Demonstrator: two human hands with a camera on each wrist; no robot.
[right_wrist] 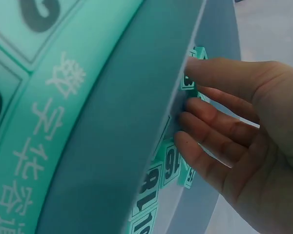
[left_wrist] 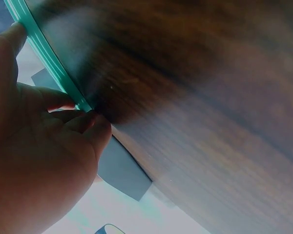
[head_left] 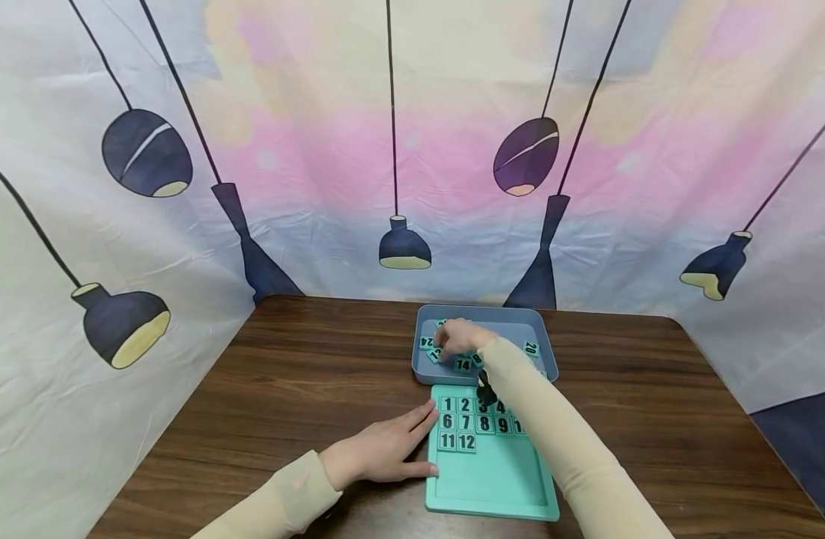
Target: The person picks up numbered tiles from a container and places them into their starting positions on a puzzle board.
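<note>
My left hand (head_left: 388, 448) lies at the left edge of a mint-green number board (head_left: 496, 486), fingers extended and touching it. In the left wrist view, thumb and fingertips meet the board's rim (left_wrist: 49, 56). Number tiles fill the board's upper rows, ending in a "12" tile (head_left: 466, 442); my right forearm covers some. My right hand (head_left: 461, 337) reaches into a blue-grey tray (head_left: 543, 329) of loose number tiles. Seen from the right wrist, my bent fingers surround a tile (right_wrist: 187, 83), its face partly under my thumb tip; I cannot tell whether they grip it.
Loose tiles in the tray include a "14" (head_left: 463, 364), a "24" (head_left: 427, 342) and a "20" (head_left: 531, 348). The tray stands directly behind the board on a brown wooden table (head_left: 305, 374). A curtain (head_left: 318, 247) printed with lamps hangs at the back.
</note>
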